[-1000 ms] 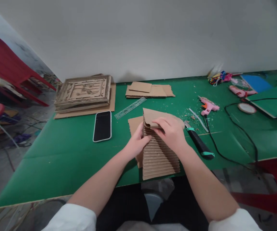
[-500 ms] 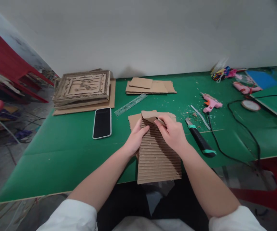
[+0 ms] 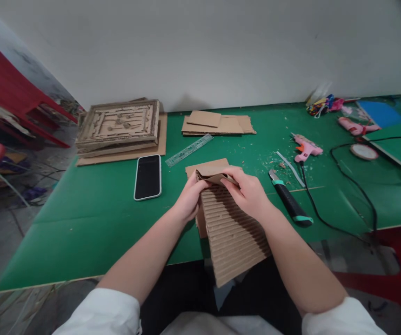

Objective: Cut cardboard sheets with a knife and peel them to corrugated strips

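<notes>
A sheet of corrugated cardboard (image 3: 235, 232) with its ridges bared is tilted toward me, its lower corner hanging past the table's front edge. Its smooth paper layer (image 3: 214, 177) is peeled back along the top. My left hand (image 3: 190, 195) grips the sheet's upper left corner, thumb in front. My right hand (image 3: 245, 188) pinches the loose paper layer near the top middle. Beneath the sheet, another flat cardboard piece (image 3: 200, 168) lies on the green table. To the right of my right hand rests a box cutter (image 3: 291, 200) with a black and teal handle.
A phone (image 3: 148, 177) and a clear ruler (image 3: 189, 150) lie on the left. Behind them sit a framed cardboard piece (image 3: 118, 123) and stacked cardboard offcuts (image 3: 217, 124). A pink glue gun (image 3: 307, 148), its cord (image 3: 312, 211) and a glue stick (image 3: 290, 168) are on the right.
The ridged sheet has turned and tilted, its lower end swinging right and toward me. My left hand has shifted slightly left and down at its corner. The paper layer stays pinched.
</notes>
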`<state>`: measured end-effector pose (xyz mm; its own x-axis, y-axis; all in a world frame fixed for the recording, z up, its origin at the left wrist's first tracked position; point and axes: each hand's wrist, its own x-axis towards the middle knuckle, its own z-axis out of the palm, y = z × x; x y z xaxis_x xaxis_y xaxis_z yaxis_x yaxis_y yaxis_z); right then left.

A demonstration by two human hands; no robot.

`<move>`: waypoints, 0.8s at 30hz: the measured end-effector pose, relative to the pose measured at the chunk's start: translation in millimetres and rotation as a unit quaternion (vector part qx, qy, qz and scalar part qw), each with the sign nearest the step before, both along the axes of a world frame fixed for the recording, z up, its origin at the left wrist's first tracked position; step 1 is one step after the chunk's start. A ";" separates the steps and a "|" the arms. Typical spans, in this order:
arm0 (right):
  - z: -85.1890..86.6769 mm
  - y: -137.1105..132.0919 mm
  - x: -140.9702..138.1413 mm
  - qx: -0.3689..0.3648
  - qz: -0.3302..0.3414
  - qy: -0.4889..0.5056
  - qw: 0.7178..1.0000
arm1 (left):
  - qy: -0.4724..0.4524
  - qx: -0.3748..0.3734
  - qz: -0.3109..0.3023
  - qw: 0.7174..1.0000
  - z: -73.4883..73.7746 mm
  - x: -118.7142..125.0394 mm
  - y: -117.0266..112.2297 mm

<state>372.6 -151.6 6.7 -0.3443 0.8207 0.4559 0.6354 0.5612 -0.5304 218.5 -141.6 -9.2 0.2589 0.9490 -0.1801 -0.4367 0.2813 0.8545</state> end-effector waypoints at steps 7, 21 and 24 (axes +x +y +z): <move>-2.1 1.6 -1.8 0.187 -0.019 -0.082 0.979 | 0.039 0.013 0.065 0.997 2.9 1.4 -0.3; 3.0 -6.4 -20.0 0.273 -0.172 -0.142 0.936 | 0.086 0.056 0.148 0.984 8.5 -8.2 -2.6; -8.2 3.7 -8.7 0.230 -0.181 -0.156 0.943 | 0.047 -0.047 0.095 0.993 2.2 -8.9 -0.6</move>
